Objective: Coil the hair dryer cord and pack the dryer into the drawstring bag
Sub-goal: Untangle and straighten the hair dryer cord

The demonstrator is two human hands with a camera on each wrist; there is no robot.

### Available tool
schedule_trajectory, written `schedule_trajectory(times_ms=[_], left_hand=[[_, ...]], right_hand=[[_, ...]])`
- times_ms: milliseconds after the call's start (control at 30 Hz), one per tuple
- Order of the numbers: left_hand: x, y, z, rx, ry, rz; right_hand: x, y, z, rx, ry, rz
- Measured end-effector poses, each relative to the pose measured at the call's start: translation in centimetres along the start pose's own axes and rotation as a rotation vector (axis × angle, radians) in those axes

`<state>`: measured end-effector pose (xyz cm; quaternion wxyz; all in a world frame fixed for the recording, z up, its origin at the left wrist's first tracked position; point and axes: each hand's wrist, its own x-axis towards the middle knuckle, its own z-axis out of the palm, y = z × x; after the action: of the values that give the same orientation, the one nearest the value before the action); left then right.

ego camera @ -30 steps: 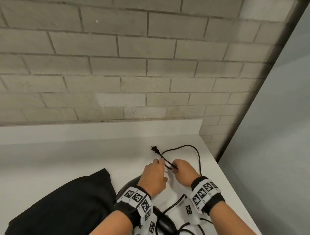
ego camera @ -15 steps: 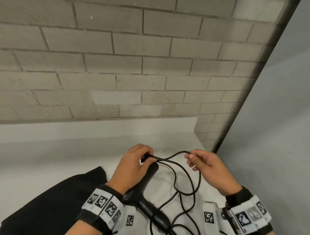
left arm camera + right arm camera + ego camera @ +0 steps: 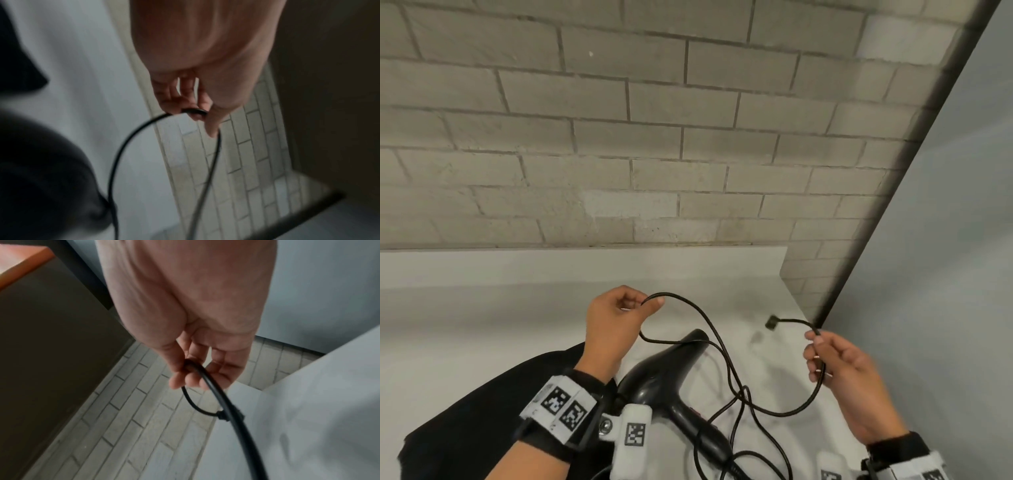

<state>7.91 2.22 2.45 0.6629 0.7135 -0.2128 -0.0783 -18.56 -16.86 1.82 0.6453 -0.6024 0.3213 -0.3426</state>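
Observation:
A black hair dryer (image 3: pixel 671 377) lies on the white counter (image 3: pixel 482 325), nozzle toward the wall. Its black cord (image 3: pixel 726 356) runs in loose loops over it. My left hand (image 3: pixel 619 325) pinches a bend of the cord (image 3: pixel 193 112) above the nozzle. My right hand (image 3: pixel 835 363) holds the cord (image 3: pixel 197 369) near its end, off the counter's right edge; the plug (image 3: pixel 771 322) sticks out to the left of it in the air. The black drawstring bag (image 3: pixel 465 428) lies flat at the lower left, under my left forearm.
A grey brick wall (image 3: pixel 654 137) stands behind the counter's low white backsplash (image 3: pixel 585 267). A pale panel (image 3: pixel 945 274) with a dark edge closes the right side beyond the counter's end.
Both hands have drawn apart: the right has pulled the plug end out to the right, off the counter's edge. The left has stayed over the dryer's nozzle with a bend of cord.

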Motion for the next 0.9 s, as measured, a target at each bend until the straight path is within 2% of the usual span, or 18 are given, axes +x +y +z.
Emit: schedule_trajectory(times_ms=[67,267,367,500,600,700,833,900], left_hand=[[0.3,0.5,0.8,-0.029,-0.007,-0.072],[2.0,3.0,3.4,0.097,-0.14,-0.059],[2.3,4.8,4.4,0.08,-0.274,-0.047],[1.7,7.9,5.0,0.11,-0.554,0.054],[0.5,10.5,5.1,0.14,-0.707,0.195],[-1.2,12.0,5.9,0.2,-0.798,0.35],[-3.3,11.3,7.0,0.299,-0.883,0.459],[-3.8,10.2,6.7,0.32,-0.87,0.496]], right_hand=[[-1.5,0.4,0.5,0.022,0.003,-0.021],[-6.4,-0.6,2.8,0.145,-0.085,-0.13],[-8.1,-1.6,3.5,0.128,-0.184,-0.107],[-8.6,-2.0,4.5,-0.003,-0.312,-0.015],[-7.9,-1.1,5.7,-0.047,-0.26,0.035],[-6.7,-1.2,7.9,0.055,-0.138,0.069],[-3.7,-0.9,10.2,0.178,-0.016,0.016],[-1.9,-0.4,10.4,0.192,-0.007,0.003]])
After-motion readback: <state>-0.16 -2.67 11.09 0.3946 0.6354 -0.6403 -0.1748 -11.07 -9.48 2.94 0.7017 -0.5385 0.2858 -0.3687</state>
